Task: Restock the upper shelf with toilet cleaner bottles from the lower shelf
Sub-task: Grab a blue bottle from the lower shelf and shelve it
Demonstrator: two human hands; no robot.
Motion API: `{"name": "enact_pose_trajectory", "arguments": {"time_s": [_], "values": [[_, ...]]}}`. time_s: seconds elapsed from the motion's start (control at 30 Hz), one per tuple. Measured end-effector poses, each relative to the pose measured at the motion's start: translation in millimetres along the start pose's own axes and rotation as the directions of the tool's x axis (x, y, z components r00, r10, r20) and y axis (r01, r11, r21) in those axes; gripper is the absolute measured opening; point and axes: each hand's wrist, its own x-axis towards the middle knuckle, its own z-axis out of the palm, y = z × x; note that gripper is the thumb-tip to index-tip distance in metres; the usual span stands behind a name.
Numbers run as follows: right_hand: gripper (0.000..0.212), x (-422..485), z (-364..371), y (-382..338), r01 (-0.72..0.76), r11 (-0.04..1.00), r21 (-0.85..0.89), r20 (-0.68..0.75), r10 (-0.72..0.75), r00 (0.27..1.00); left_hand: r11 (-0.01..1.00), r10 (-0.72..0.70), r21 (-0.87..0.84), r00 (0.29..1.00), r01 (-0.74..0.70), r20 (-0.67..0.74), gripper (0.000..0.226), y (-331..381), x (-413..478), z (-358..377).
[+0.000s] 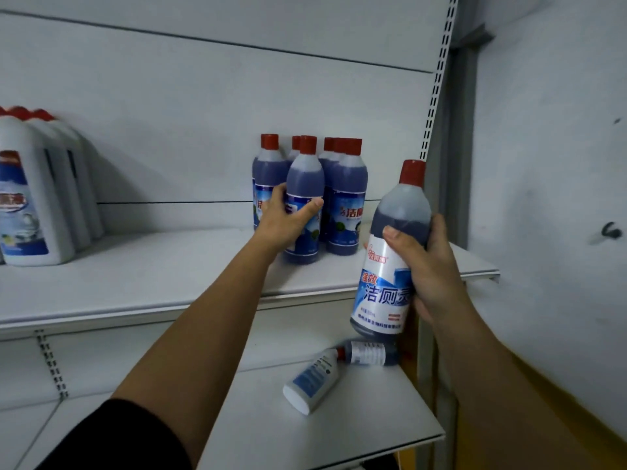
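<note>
Red-capped bottles of dark blue liquid. We see a bottle cluster standing far right on the upper shelf, whose bare middle runs left to the white jugs. Our left hand wraps round the front bottle, upright at the cluster's near side. Our right hand grips the raised bottle off the shelf's near right edge. On the lower shelf a lying bottle and a white bottle lie, tops close together.
</note>
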Motion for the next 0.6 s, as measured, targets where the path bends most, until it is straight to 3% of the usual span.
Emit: {"name": "enact_pose_trajectory", "arguments": {"time_s": [0.17, 0.4, 0.5, 0.6], "values": [[0.034, 8, -13, 12, -0.053, 0.999, 0.005, -0.011, 0.053, 0.999, 0.993, 0.012, 0.120, 0.993, 0.003, -0.119, 0.087, -6, 12, 14], [0.042, 11, -21, 18, -0.042, 0.999, 0.000, 0.034, 0.042, 0.999, 0.968, 0.097, 0.250, 0.948, -0.019, -0.304, 0.075, -3, 9, 34], [0.044, 10, -22, 17, -0.024, 1.000, 0.006, 0.060, 0.023, 0.998, 0.925, 0.002, 0.372, 0.977, 0.080, -0.215, 0.078, -13, -5, 33], [0.045, 10, -21, 20, -0.017, 1.000, 0.003, 0.130, 0.017, 0.991, 0.706, -0.113, 0.698, 0.992, 0.122, -0.059, 0.067, -24, -26, 14]]}}
